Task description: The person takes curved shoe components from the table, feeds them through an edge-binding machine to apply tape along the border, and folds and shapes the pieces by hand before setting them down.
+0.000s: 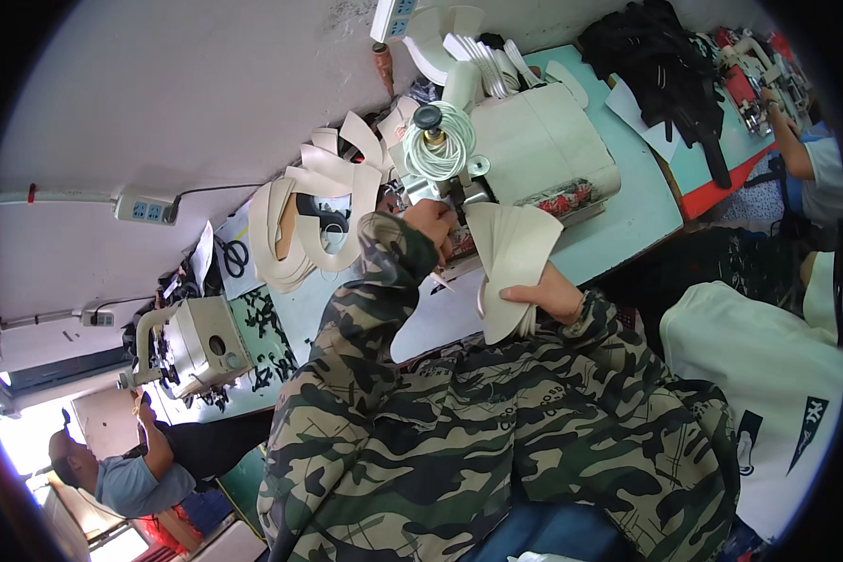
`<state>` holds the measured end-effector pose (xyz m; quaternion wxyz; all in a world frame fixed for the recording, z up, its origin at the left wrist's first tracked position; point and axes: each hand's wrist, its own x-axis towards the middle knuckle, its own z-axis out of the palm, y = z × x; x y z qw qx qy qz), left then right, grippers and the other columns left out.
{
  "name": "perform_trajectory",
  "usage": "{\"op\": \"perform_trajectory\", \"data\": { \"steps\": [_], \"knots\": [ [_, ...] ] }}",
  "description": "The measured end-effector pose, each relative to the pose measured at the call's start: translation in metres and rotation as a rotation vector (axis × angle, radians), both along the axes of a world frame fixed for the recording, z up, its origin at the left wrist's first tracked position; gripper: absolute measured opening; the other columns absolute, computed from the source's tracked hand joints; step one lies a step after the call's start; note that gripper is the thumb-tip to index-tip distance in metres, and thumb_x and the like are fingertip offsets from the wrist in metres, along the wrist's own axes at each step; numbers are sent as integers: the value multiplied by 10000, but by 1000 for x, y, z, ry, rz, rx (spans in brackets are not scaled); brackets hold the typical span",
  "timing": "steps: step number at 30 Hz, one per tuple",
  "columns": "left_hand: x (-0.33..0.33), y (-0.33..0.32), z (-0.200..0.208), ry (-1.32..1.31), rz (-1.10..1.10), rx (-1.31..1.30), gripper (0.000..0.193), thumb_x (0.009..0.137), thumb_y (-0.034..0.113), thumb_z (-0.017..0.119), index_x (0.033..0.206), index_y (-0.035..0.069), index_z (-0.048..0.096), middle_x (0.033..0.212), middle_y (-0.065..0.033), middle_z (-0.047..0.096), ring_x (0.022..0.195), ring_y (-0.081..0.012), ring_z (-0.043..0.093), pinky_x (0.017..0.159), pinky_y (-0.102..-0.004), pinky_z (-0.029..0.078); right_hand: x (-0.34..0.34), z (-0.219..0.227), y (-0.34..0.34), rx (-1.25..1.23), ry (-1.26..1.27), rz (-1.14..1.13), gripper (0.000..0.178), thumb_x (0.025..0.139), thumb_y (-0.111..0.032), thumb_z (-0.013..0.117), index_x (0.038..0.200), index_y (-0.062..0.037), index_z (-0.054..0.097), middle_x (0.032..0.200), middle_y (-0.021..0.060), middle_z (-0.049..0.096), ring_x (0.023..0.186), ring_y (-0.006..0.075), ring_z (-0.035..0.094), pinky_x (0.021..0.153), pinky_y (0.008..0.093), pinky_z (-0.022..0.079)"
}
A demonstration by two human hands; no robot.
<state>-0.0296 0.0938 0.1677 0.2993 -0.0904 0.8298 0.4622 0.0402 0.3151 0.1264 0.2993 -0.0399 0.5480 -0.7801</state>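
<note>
My right hand (554, 296) grips a fanned stack of cream curved flat pieces (515, 253), thumb on top, in front of the machine. My left hand (431, 225) is at the working end of a cream sewing machine (539, 140), its fingers curled in close by the head. What those fingers pinch, if anything, is hidden by the hand and the machine. A coil of white cord (440, 140) hangs around the black-knobbed post on the machine head. Just below my left hand a pale, thin pointed piece (442, 281) shows.
More cream U-shaped pieces (286, 253) lie heaped left of the machine, with black scissors (231, 255) beyond. White stacked pieces (487, 66) stand behind it. A black bag (660, 75) lies at the right. Another sewing machine (201, 347) and a seated person (136, 478) are at the left; another person's arm (789, 136) works far right.
</note>
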Motion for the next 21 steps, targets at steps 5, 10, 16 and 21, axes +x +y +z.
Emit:
{"op": "perform_trajectory", "data": {
  "steps": [5, 10, 16, 21],
  "knots": [
    [53, 23, -22, 441, -157, 61, 444, 795, 305, 596, 1094, -3, 481, 942, -198, 592, 772, -225, 626, 658, -315, 499, 4, 21, -16, 735, 515, 151, 350, 721, -99, 595, 1050, 5, 532, 926, 136, 607, 840, 264, 601, 708, 351, 483],
    [77, 31, -2, 258, 164, 912, 677, 718, 247, 615, 1247, -22, 289, 1047, -196, 531, 1036, -300, 531, 902, -397, 414, 33, 68, -52, 1054, 950, 30, 647, 661, -152, 642, 1252, -88, 386, 889, 101, 485, 739, 268, 577, 550, 397, 473],
    [82, -6, 8, 65, 174, 1550, 707, 652, 272, 592, 1236, -22, 324, 1091, -212, 521, 1041, -342, 524, 915, -458, 410, 51, 96, -70, 997, 1108, 62, 684, 635, -181, 693, 1243, -81, 396, 828, 78, 451, 692, 218, 566, 480, 339, 464],
    [89, -25, 10, 46, 159, 1670, 661, 664, 281, 595, 1213, -6, 362, 1097, -224, 514, 1046, -350, 518, 919, -466, 409, 59, 107, -91, 1023, 1127, 76, 786, 591, -270, 751, 1259, -66, 391, 867, 91, 481, 685, 234, 565, 515, 337, 463]
  ]
}}
